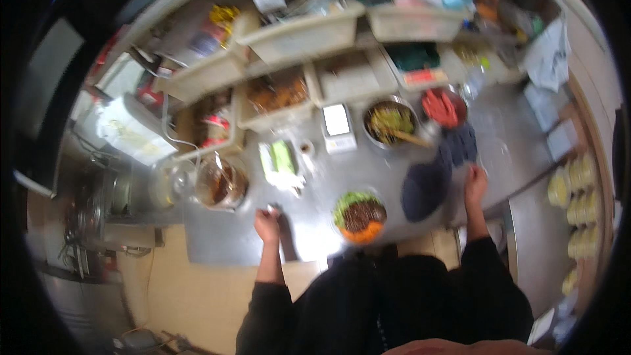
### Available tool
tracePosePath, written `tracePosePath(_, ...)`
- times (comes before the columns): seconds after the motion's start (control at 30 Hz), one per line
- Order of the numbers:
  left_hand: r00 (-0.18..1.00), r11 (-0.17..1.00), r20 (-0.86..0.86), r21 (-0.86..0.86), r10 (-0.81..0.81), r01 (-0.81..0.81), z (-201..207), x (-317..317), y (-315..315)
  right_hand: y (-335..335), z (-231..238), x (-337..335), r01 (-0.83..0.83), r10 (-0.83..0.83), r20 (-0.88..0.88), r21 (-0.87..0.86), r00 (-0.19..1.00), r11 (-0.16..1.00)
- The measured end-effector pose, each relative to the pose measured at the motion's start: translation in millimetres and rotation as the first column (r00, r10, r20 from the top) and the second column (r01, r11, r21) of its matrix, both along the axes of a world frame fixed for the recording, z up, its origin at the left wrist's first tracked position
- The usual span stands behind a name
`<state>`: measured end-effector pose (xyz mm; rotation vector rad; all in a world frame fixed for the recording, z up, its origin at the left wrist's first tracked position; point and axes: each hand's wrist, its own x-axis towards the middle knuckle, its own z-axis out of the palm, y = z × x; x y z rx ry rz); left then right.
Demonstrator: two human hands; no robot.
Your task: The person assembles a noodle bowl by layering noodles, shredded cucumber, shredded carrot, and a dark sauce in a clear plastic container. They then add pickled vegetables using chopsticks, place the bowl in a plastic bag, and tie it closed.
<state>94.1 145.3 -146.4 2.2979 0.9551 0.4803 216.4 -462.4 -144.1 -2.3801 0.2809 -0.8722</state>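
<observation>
My left hand is closed above the near edge of the steel counter. A small pale bit shows at its fingertips, too blurred to name. Between my hands stands a round bowl of food, with shredded green leaves, brown crumbly topping and orange shreds in separate sections. My right hand, its fingers drawn together, is at the right beside a dark blue cloth item. What it holds, if anything, I cannot make out. A second dark blue piece lies just behind.
Farther back are a metal bowl of greens with a wooden-looking handle, a bowl of red pieces and a white scale. A clear container of brown stuff and a green-and-white packet stand left. Bins line the back.
</observation>
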Motion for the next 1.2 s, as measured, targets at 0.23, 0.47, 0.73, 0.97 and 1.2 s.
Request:
tracePosePath(0.23,0.995,0.988,-0.092,0.149,0.047,-0.033,6.0,3.2,-9.4,90.1,14.4,13.4,-0.210,0.373,-0.167,0.591,0.913,0.779)
tracePosePath(0.47,0.968,0.731,-0.024,-0.660,-0.251,0.173,17.3,-20.1,-84.5,140.0,0.8,-23.1,-0.238,0.764,-0.215,0.869,0.608,0.434)
tracePosePath(0.73,0.950,0.361,0.049,-0.918,-0.309,0.165,39.1,-24.5,-138.7,184.7,-7.6,-48.2,-0.247,0.895,-0.259,0.899,0.364,0.361)
tracePosePath(0.97,0.949,0.320,0.075,-0.931,-0.306,0.176,42.1,-22.7,-140.0,192.7,20.9,-50.1,-0.427,0.876,-0.266,0.791,0.403,0.437)
tracePosePath(1.2,0.939,0.423,0.116,-0.870,-0.325,0.254,34.2,-16.9,-134.1,204.3,10.4,-38.9,-0.551,0.873,-0.242,0.697,0.423,0.460)
